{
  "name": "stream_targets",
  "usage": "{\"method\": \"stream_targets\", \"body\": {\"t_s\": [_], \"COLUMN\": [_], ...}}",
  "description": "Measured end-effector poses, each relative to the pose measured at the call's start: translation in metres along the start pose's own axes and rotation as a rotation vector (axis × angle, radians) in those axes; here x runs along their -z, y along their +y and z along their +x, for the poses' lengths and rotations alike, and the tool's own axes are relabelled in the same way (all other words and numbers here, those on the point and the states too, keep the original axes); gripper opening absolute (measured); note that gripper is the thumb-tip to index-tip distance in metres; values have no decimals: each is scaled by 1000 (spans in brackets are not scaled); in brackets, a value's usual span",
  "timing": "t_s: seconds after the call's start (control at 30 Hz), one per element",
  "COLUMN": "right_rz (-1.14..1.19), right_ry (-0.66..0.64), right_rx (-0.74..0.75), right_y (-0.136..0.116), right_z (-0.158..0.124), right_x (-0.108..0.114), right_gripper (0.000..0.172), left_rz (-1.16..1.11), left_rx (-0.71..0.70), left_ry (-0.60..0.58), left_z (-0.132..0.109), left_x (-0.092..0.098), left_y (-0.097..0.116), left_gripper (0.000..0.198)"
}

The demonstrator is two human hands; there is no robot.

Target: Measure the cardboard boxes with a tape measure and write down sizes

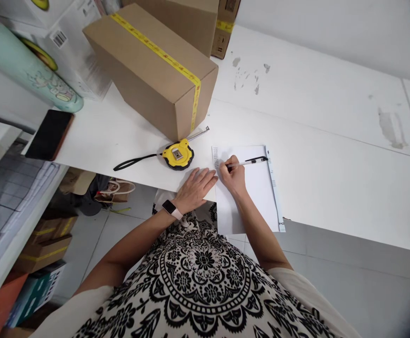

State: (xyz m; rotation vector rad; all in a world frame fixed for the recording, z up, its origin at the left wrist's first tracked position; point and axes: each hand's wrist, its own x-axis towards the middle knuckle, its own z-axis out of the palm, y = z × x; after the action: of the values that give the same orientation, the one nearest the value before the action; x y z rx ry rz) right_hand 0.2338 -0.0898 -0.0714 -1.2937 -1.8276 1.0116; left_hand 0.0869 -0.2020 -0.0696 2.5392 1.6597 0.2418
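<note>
My right hand (pixel 233 177) grips a pen (pixel 249 162), its tip near the upper left of a white sheet of paper (pixel 257 192). Small dark writing or print runs along that corner. The sheet's lower edge hangs past the table's front edge. My left hand (pixel 197 188) lies flat at the table edge, fingers stretched toward the paper's left side, and a watch sits on that wrist. Just beyond it is a yellow and black tape measure (pixel 178 155), with a short length of blade out and a black strap (pixel 134 162) trailing left.
A taped cardboard box (pixel 152 70) stands behind the tape measure, with more boxes (pixel 187 23) at the back. To the left are a phone (pixel 49 135), a mint green bottle (pixel 32 70) and a white carton (pixel 74 51). The white table (pixel 331 173) stretches right.
</note>
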Motion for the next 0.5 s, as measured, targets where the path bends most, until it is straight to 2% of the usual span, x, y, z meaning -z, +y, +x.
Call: {"method": "stream_targets", "body": {"t_s": [0.5], "right_rz": [-2], "right_ry": [15], "right_rx": [6], "right_y": [0], "right_z": [0], "right_x": [0], "right_gripper": [21], "left_rz": [-13], "left_rx": [2], "left_ry": [11], "left_z": [0], "left_x": [-2], "left_y": [-1], "left_gripper": [78]}}
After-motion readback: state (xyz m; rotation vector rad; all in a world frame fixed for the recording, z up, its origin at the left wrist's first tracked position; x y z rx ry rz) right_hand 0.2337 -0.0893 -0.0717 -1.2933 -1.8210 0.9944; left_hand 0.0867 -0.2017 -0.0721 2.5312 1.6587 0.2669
